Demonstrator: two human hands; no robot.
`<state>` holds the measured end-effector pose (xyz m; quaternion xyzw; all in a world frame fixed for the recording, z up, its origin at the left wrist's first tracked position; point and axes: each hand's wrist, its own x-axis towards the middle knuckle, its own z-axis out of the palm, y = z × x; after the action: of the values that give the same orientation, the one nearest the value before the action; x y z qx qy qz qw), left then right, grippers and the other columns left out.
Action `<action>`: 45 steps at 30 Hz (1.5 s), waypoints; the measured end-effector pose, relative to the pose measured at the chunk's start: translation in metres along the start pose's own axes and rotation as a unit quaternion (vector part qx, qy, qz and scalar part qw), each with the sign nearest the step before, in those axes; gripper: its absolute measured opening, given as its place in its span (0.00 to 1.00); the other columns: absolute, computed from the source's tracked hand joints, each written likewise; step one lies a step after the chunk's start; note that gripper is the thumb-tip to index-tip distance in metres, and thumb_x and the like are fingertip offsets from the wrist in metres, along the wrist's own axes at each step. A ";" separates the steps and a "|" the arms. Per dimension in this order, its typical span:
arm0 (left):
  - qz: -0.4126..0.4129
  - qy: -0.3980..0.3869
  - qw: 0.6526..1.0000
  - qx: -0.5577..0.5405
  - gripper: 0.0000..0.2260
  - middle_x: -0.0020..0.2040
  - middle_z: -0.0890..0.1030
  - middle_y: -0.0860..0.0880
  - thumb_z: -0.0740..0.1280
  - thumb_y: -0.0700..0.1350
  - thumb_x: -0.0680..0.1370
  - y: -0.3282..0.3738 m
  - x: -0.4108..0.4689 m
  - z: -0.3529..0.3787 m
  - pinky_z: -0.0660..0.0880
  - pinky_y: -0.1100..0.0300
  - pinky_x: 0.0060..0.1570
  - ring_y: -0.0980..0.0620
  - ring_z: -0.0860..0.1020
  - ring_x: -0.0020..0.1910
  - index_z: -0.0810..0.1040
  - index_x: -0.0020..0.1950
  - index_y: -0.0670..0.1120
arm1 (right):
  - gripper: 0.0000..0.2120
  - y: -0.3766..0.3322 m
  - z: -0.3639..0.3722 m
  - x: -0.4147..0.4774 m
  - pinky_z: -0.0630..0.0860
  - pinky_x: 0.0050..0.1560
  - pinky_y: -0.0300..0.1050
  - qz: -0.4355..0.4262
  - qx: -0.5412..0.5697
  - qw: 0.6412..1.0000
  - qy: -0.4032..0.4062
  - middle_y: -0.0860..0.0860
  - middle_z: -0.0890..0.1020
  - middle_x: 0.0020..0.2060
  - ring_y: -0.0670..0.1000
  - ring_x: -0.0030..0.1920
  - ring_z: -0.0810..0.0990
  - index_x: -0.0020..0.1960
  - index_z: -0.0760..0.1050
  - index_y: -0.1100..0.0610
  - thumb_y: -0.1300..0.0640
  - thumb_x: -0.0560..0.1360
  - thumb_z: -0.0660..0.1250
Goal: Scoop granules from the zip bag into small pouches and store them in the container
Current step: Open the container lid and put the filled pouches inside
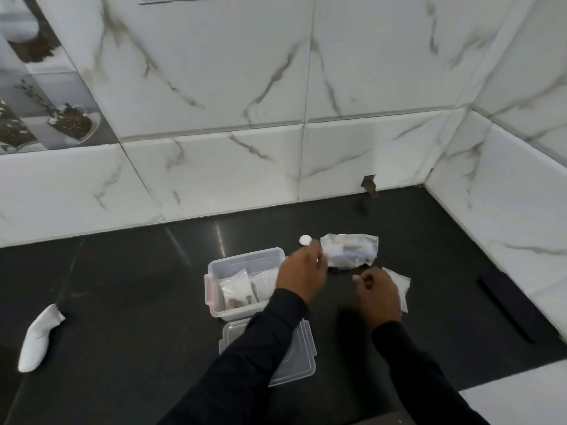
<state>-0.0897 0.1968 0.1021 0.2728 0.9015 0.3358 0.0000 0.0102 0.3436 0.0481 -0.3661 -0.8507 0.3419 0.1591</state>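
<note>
A person's left hand point(302, 269) pinches a small white scoop point(305, 239) by its handle, the round bowl raised just beside the crumpled zip bag point(349, 250), apparently ready to dip for granules. The right hand point(379, 294) has its grip closed on an empty small pouch point(400, 285), held near the bag's mouth so little would spill in transfer. Just left of the hands, an open clear container point(214, 271) sits near the middle of the dark counter point(122, 286), with at least 2 filled pouches point(237, 291) standing inside, suggesting the job is well under way. Its lid point(294, 360) lies flat toward the counter's front edge, out of the way. A white object point(38, 337) rests by the left edge, well apart.
</note>
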 end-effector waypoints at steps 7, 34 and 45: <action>-0.104 -0.234 0.954 -0.157 0.10 0.51 0.85 0.44 0.71 0.47 0.75 0.042 -0.006 0.117 0.75 0.60 0.53 0.48 0.81 0.51 0.81 0.53 0.43 | 0.15 0.113 -0.045 0.023 0.74 0.53 0.48 0.182 -0.024 0.983 -0.004 0.63 0.82 0.52 0.63 0.54 0.80 0.56 0.79 0.64 0.55 0.75 0.72; -0.181 -0.135 0.942 -0.247 0.09 0.38 0.83 0.43 0.71 0.48 0.75 0.027 -0.002 0.113 0.78 0.55 0.42 0.48 0.81 0.38 0.81 0.41 0.43 | 0.14 0.107 -0.033 0.062 0.74 0.61 0.59 0.274 -0.001 0.958 -0.082 0.60 0.78 0.54 0.62 0.57 0.76 0.48 0.80 0.59 0.51 0.68 0.76; -0.171 0.088 0.955 -0.226 0.15 0.35 0.84 0.45 0.68 0.49 0.79 -0.060 -0.008 -0.093 0.78 0.56 0.37 0.56 0.83 0.32 0.79 0.40 0.39 | 0.13 -0.092 -0.026 0.060 0.75 0.31 0.40 -0.046 0.349 0.905 -0.240 0.61 0.83 0.38 0.52 0.34 0.78 0.51 0.77 0.64 0.69 0.69 0.76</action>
<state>-0.1297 0.0992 0.1368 0.0764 0.8316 0.5486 0.0395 -0.0641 0.3535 0.1327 -0.1541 -0.7052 0.6870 0.0836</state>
